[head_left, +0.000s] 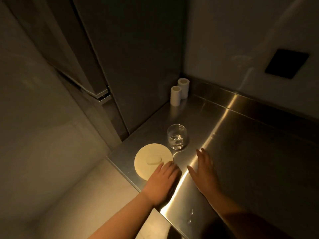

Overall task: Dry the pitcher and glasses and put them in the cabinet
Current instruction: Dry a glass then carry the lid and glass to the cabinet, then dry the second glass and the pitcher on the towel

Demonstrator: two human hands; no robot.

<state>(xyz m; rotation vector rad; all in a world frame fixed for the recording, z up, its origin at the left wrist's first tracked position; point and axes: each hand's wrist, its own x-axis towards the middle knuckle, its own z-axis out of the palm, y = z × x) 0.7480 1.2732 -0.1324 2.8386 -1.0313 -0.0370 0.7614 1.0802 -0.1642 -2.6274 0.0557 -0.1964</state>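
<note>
A short clear glass [177, 139] stands upright on the steel counter [241, 144] near its left end. Just in front of it lies a round cream lid [152, 159] with an oval grip in its middle. My left hand [161, 182] rests on the counter with its fingertips on the lid's near right edge. My right hand [204, 171] hovers flat with straight fingers a little to the right of the glass, holding nothing. No pitcher is in view.
Two white paper rolls [180, 91] stand in the back corner against a tall dark steel fridge [131, 66]. The counter's left edge drops to the floor beside the lid. A dark wall plate [287, 63] is on the wall at the right.
</note>
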